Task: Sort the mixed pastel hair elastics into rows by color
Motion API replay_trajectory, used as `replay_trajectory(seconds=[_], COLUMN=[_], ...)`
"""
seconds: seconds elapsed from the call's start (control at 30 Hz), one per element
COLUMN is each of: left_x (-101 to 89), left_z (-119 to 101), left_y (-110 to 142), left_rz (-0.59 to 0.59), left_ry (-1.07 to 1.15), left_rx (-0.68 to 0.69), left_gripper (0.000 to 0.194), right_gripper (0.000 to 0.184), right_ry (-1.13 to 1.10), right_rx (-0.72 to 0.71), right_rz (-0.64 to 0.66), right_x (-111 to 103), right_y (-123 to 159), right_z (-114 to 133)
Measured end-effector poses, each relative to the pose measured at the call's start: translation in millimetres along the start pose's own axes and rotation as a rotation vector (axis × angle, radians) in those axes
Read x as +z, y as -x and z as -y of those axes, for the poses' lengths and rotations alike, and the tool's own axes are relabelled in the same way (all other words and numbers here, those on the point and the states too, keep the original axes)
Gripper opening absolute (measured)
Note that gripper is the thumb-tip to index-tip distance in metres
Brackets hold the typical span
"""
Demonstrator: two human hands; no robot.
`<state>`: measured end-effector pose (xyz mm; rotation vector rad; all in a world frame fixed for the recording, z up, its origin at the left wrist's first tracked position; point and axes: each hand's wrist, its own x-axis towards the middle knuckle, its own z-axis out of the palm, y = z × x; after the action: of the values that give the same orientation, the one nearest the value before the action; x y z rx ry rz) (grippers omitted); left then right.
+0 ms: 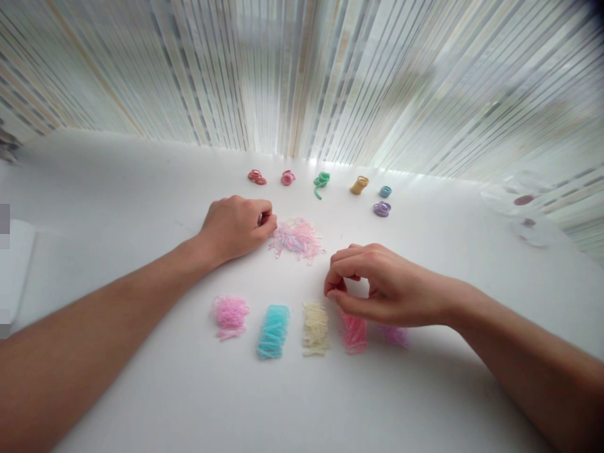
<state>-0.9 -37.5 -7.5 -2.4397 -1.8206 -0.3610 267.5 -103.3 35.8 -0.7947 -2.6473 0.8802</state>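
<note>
My left hand (238, 226) rests on the white table with its fingers curled and pressed together, its fingertips at the left edge of a loose pile of pale pink and lilac thin bands (298, 239). My right hand (382, 283) hovers over the near row, thumb and index finger pinched; anything between them is too small to see. Below it lie a cream pile of bands (316, 328), a coral-pink pile (355, 333) and a purple pile (396, 336), the last two partly hidden by the hand. Farther left are a turquoise pile (274, 331) and a pink pile (230, 318).
Along the back sit small coils: red (257, 177), pink (287, 178), green (321, 182), yellow (359, 185), blue (385, 191) and purple (382, 209). Clear round items (531, 229) lie at right. A string curtain (292, 75) hangs behind the table (283, 402).
</note>
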Motion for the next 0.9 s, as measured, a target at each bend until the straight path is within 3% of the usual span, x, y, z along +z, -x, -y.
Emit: replay_trajectory(seconds=[0.3,0.4,0.53,0.77,0.9], left_x=[-0.5,-0.7,-1.4,-3.6,-5.8], left_z=[-0.3,-0.3,-0.6,-1.0,-2.3], left_y=[-0.6,-0.5,-0.3,-0.8,-1.1], left_rz=[0.011,0.012,0.017,0.038,0.066], left_ry=[-0.004,0.0,-0.006,-0.031,-0.056], left_rx=[-0.005,-0.003,-0.008,-0.009,-0.04], left_gripper=[0.037,0.036,0.036,0.037,0.038], right_gripper=[0.013,0.013,0.014,0.03,0.029], right_ry=[-0.083,-0.114,-0.123,0.014,0.134], right_rx=[0.043,0.074,0.177,0.35,0.303], right_rz=[0.11,0.088,-0.088,-0.56,-0.613], right_x=[-1.2,-4.3,-9.2,-5.7,-1.9], right_y=[1.1,1.3,2.3,4.1,2.3], right_z=[3.7,-1.0,-25.6,-84.8,-93.2])
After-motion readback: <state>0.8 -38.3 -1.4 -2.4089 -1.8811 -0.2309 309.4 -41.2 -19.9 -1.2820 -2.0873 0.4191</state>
